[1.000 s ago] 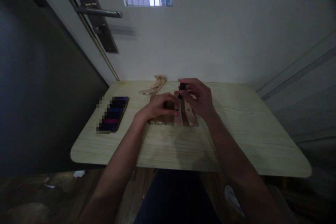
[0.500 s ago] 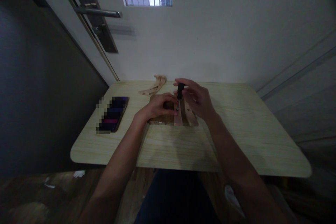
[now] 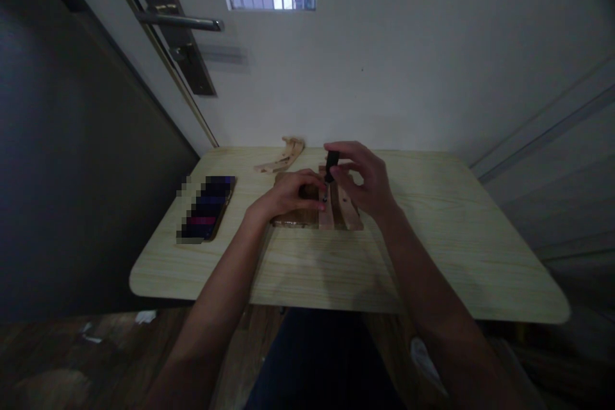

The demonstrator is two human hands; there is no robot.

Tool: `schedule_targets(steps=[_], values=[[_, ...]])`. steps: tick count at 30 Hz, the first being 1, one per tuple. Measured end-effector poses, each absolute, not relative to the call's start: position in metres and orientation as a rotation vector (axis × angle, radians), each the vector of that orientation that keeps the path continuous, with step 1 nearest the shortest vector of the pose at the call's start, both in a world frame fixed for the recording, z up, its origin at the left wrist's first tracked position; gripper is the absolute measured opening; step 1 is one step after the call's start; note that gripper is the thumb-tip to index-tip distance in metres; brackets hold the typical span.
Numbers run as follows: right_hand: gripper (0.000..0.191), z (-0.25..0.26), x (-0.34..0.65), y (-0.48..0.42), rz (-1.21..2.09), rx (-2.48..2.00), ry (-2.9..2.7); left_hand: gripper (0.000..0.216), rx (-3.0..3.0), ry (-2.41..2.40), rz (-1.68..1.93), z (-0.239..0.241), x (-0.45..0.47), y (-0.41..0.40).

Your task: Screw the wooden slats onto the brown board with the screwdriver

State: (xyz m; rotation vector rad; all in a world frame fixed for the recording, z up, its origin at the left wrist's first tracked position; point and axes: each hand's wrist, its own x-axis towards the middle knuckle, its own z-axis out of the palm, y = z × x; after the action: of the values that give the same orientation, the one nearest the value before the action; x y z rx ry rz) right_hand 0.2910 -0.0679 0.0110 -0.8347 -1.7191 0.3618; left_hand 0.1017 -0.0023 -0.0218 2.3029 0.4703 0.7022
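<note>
My right hand [image 3: 368, 176] pinches the black handle of a screwdriver [image 3: 331, 165], held nearly upright. Its shaft points down at a small dark screw [image 3: 325, 199] in a pale wooden strip [image 3: 327, 220]. The strip lies across a brown board [image 3: 295, 219] with a glossy edge. My left hand [image 3: 292, 194] rests over the board, thumb and fingers curled against the strip on either side of the screw. To the right, a second pale curved strip [image 3: 354, 218] with a dark hole lies on the board, partly under my right hand.
On the light wood-grain table [image 3: 461, 230], a loose curved wooden piece [image 3: 284, 157] lies behind the board. A phone [image 3: 209, 208], partly pixelated, is at the left. A white door [image 3: 408, 64] with a metal handle [image 3: 192, 24] stands right behind the table.
The fingers of my right hand have shifted and turned around the screwdriver handle. My left hand and the wooden pieces stay where they were.
</note>
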Motion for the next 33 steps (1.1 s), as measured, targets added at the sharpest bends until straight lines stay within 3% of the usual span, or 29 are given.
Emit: schedule_targets(steps=[6,22,29,33], values=[[0.037,0.0099,0.29,-0.0689,0.562,-0.837,-1.681,0.032,2.326,0.477,0.684,-0.0237,0.1006,-0.0007],[0.031,0.008,0.294,-0.0628,0.377,-0.871,-1.597,0.028,2.29,0.477,0.685,-0.0212,0.1012,-0.0034],[0.04,0.0098,0.2924,-0.0671,0.61,-0.774,-1.701,0.025,2.295,0.458,0.676,-0.0219,0.1015,-0.0022],[0.037,0.0091,0.289,-0.066,0.528,-0.82,-1.724,0.027,2.306,0.456,0.689,-0.0221,0.1009,-0.0023]])
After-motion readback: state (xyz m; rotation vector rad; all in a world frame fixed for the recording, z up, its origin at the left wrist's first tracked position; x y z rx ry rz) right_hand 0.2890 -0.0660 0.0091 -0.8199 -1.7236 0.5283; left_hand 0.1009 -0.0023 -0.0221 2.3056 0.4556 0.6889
